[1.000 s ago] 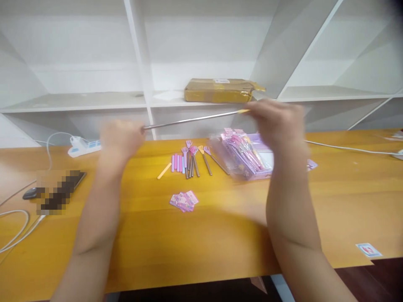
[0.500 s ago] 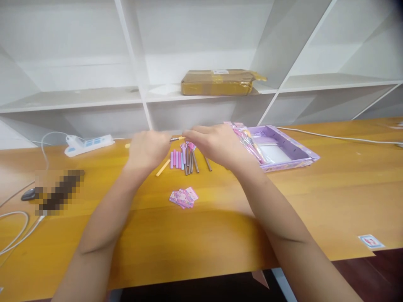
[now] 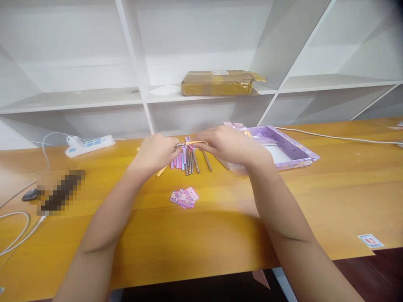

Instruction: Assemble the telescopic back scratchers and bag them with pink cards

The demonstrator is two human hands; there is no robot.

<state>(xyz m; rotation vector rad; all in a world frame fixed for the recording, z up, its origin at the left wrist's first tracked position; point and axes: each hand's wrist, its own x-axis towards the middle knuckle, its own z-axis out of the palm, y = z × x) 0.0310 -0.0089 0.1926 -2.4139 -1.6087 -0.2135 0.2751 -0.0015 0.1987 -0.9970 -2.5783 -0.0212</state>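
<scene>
My left hand (image 3: 159, 152) is closed around the metal shaft of a yellow back scratcher (image 3: 195, 143), held just above the table. A bit of yellow pokes out beyond that hand's far side. Pinched at the yellow end, my right hand (image 3: 231, 144) faces it from the right, its fingertips partly hidden. Under and in front of the hands lie pink, purple and blue handles (image 3: 178, 162), several metal tubes (image 3: 195, 162) and claw-shaped heads (image 3: 184, 152). A loose yellow handle (image 3: 162, 171) rests by the left wrist. Nearer me is a small pile of pink cards (image 3: 184, 197).
A purple box (image 3: 296, 161) stands at the right, with plastic packaging partly behind my right hand. A power strip (image 3: 91, 145), a mouse (image 3: 30, 195) and cables are at the left. A taped cardboard box (image 3: 218, 86) sits on the white shelf.
My left hand has shifted right and slightly down, and my right hand has turned and moved slightly right. More of the yellow end now shows between them.
</scene>
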